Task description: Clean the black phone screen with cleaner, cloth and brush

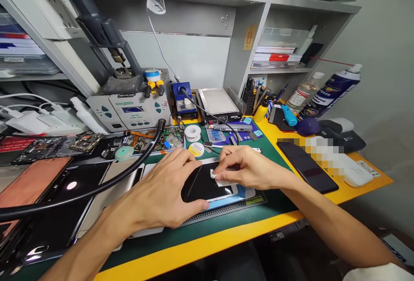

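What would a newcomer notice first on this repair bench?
The two hands come first, at centre, the left hand spread on a black phone and the right hand pressing a white cloth onto it. Behind them sits a white soldering station, and a blue spray can stands at the right.

**Gloss and matt, side by side**

From here the phone [207, 182] shows a glossy black glass face, and the wipe [220, 180] on it looks soft and white, though paper or cloth is hard to tell. The green mat [274, 195] around it has a matt finish. The table [200, 251] has a smooth yellow edge. Near its back right corner, a shiny printed metal spray can [330, 93] stands beside a clear plastic bottle [304, 93].
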Action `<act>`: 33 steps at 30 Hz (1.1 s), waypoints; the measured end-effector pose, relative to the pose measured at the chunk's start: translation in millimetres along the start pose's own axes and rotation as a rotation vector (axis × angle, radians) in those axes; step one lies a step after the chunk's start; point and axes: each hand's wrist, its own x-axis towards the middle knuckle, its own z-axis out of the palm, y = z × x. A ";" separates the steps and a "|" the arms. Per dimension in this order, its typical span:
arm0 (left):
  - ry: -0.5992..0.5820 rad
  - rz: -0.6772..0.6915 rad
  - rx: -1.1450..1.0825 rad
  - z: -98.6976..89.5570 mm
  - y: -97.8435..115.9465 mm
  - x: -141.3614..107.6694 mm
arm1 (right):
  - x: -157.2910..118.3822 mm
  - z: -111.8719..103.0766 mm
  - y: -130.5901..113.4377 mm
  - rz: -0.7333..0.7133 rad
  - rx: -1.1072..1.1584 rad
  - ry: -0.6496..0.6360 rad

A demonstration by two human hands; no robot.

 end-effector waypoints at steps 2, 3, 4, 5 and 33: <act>0.002 0.006 -0.002 0.2 0.2 0.7 | 2.2 7.2 2.4 -0.036 -0.057 0.028; 0.003 0.008 -0.003 0.2 0.3 0.9 | 3.5 9.4 4.5 -0.042 -0.080 0.065; 0.002 0.008 -0.004 0.2 0.4 1.1 | 4.8 10.8 6.5 -0.041 -0.097 0.104; 0.003 0.007 -0.005 0.2 0.6 1.1 | 5.9 11.4 8.4 -0.036 -0.107 0.138; -0.037 -0.049 -0.080 0.0 1.5 0.6 | 9.6 12.8 4.4 -0.144 -0.304 0.227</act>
